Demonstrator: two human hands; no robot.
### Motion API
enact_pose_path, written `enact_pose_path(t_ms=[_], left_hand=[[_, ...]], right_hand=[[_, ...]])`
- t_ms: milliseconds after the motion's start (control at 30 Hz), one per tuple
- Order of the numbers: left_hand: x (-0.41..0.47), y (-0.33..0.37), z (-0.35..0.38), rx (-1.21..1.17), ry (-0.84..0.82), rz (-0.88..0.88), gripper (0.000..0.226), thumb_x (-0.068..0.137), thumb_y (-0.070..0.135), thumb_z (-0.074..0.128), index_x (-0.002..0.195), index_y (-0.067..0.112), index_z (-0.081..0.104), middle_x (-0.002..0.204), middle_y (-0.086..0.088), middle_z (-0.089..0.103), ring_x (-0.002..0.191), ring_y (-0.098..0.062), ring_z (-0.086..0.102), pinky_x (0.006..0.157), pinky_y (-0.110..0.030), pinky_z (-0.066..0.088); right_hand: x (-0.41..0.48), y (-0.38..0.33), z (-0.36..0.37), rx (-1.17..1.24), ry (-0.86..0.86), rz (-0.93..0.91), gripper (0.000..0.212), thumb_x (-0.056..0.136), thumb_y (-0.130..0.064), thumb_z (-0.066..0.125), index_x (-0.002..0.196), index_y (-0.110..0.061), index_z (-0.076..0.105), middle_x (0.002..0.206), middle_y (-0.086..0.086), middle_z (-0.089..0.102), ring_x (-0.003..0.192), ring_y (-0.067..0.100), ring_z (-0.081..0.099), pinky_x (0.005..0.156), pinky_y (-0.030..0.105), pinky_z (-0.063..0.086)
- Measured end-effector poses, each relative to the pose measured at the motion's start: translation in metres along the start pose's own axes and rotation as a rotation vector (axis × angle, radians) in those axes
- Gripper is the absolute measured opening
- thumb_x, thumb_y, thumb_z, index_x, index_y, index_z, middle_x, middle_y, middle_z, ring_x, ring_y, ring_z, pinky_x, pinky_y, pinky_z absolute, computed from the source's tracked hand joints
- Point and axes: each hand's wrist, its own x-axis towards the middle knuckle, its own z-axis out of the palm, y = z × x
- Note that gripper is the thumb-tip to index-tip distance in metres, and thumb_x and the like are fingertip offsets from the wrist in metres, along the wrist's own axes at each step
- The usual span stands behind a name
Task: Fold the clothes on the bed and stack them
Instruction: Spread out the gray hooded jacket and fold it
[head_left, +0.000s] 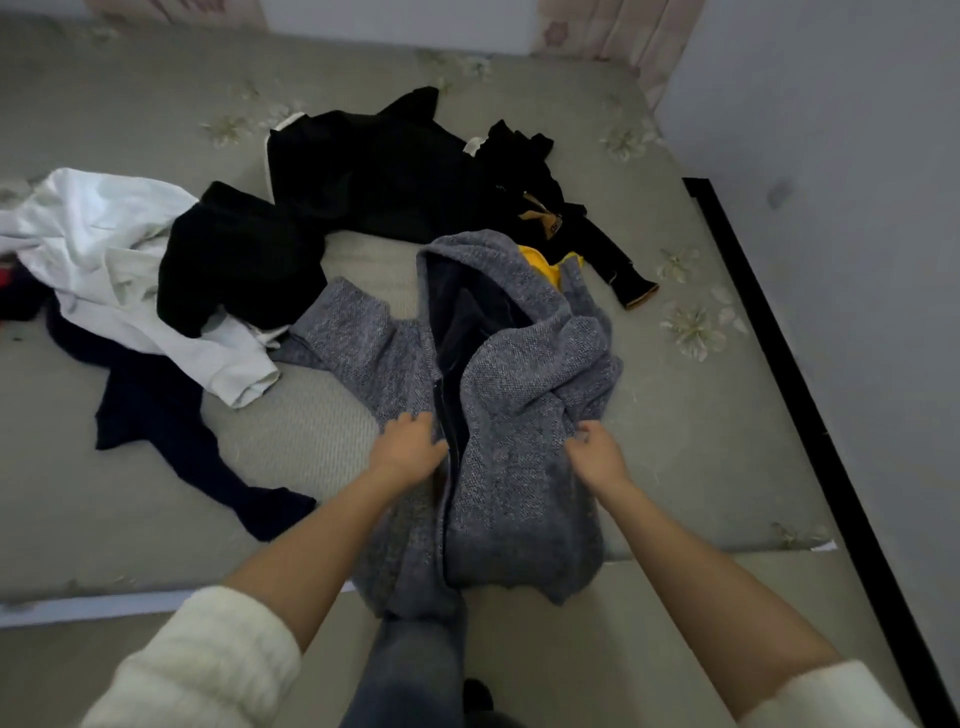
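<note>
— Where do we stand?

— We have the grey jacket (519, 395) at the six o'clock edge of the bed (701, 467), with its hood toward twelve and its hem hanging over the edge toward us. It lies open, with dark lining showing along the zip (448, 415).

— And our hands?

— Our left hand (410, 448) is on the left front panel just beside the zip, fingers bent onto the knit. We cannot tell whether that grip pinches the cloth or only presses it. Our right hand (597, 457) has its grip clamped on a bunched fold of the right panel, at three o'clock from the left hand.

— What makes this step go well?

— We judge we should flatten first. We bring the two zip edges together so the fronts meet, then smooth the right panel out toward three o'clock, where it is rumpled. The sleeve (343, 322) at ten o'clock wants laying straight before we fold it in.

— Anything to watch?

— The overhanging hem may drag the jacket toward us, so we'd slide it toward twelve. The white shirt (130, 270), the black clothes (374, 171) and the navy garment (156, 410) lie unfolded from nine to twelve, near that sleeve, so we'd fold clear of them. We see no stack yet.
</note>
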Motion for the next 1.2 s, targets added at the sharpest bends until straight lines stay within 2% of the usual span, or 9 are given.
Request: enact_pose_path(t_ms=[133,300,533,700,800,900,1000,1100,1200], left_hand=[[0.066,0.019,-0.016,-0.033,-0.082,0.002,0.043,0.094,0.032,0.043,0.132,0.011,0.039,0.130,-0.015,0.044,0.120,-0.033,0.042,0.096,-0.046,0.042],[0.136,0.043,-0.017,0.084,-0.120,0.063,0.040,0.096,0.031,0.039,0.130,0.009,0.038,0.130,-0.017,0.041,0.120,-0.034,0.038,0.095,-0.043,0.042],[0.199,0.090,-0.011,0.083,-0.091,0.137,0.045,0.097,0.032,0.038,0.136,0.011,0.035,0.140,-0.013,0.036,0.126,-0.033,0.034,0.097,-0.044,0.038],[0.222,0.130,0.005,0.012,-0.010,0.189,0.043,0.097,0.031,0.039,0.136,0.012,0.039,0.140,-0.007,0.039,0.126,-0.027,0.035,0.097,-0.037,0.040],[0.232,0.157,0.017,-0.041,0.026,0.170,0.046,0.096,0.033,0.042,0.138,0.014,0.039,0.141,-0.006,0.040,0.130,-0.025,0.033,0.103,-0.036,0.036],[0.244,0.184,0.031,-0.073,-0.030,0.109,0.051,0.096,0.039,0.041,0.140,0.016,0.034,0.143,-0.005,0.036,0.132,-0.025,0.030,0.107,-0.038,0.033],[0.247,0.197,0.041,-0.132,-0.047,0.011,0.052,0.095,0.041,0.041,0.141,0.017,0.033,0.143,-0.004,0.035,0.131,-0.025,0.030,0.108,-0.038,0.031],[0.241,0.198,0.045,-0.162,-0.030,-0.042,0.051,0.095,0.040,0.043,0.139,0.016,0.036,0.143,-0.003,0.035,0.132,-0.023,0.030,0.109,-0.036,0.030],[0.236,0.196,0.042,-0.210,-0.026,-0.083,0.053,0.092,0.045,0.046,0.136,0.017,0.041,0.141,-0.003,0.038,0.130,-0.022,0.033,0.107,-0.035,0.033]], right_hand=[[0.053,-0.025,-0.015,-0.005,0.026,0.048,0.047,0.092,-0.019,0.049,0.135,-0.003,0.039,0.136,0.017,0.047,0.121,0.031,0.048,0.097,0.035,0.039],[0.102,-0.020,-0.025,0.024,0.067,0.145,0.034,0.094,-0.016,0.049,0.123,0.000,0.046,0.124,0.020,0.053,0.102,0.030,0.052,0.080,0.032,0.039],[0.165,0.011,-0.050,0.032,0.034,0.263,0.048,0.095,-0.024,0.047,0.136,-0.003,0.038,0.137,0.020,0.045,0.122,0.033,0.047,0.097,0.036,0.038],[0.232,0.023,-0.073,0.013,0.033,0.234,0.047,0.095,-0.025,0.047,0.136,-0.003,0.041,0.136,0.020,0.046,0.122,0.032,0.047,0.099,0.034,0.037],[0.279,0.019,-0.081,0.033,-0.007,0.171,0.050,0.094,-0.026,0.051,0.137,-0.003,0.040,0.137,0.020,0.046,0.125,0.031,0.045,0.102,0.036,0.036],[0.319,0.007,-0.085,0.031,-0.056,0.111,0.057,0.090,-0.027,0.058,0.139,-0.006,0.036,0.139,0.014,0.045,0.126,0.029,0.045,0.101,0.034,0.037],[0.348,0.003,-0.077,0.111,-0.076,0.067,0.066,0.085,-0.016,0.066,0.140,-0.005,0.032,0.140,0.014,0.043,0.129,0.028,0.042,0.101,0.032,0.036],[0.366,0.013,-0.060,0.175,-0.111,0.095,0.086,0.073,-0.019,0.077,0.143,-0.014,0.028,0.138,0.012,0.046,0.127,0.029,0.045,0.105,0.044,0.039],[0.373,0.026,-0.050,0.175,-0.111,0.151,0.055,0.072,-0.025,0.075,0.122,-0.013,0.055,0.115,0.011,0.064,0.108,0.029,0.060,0.092,0.046,0.049]])
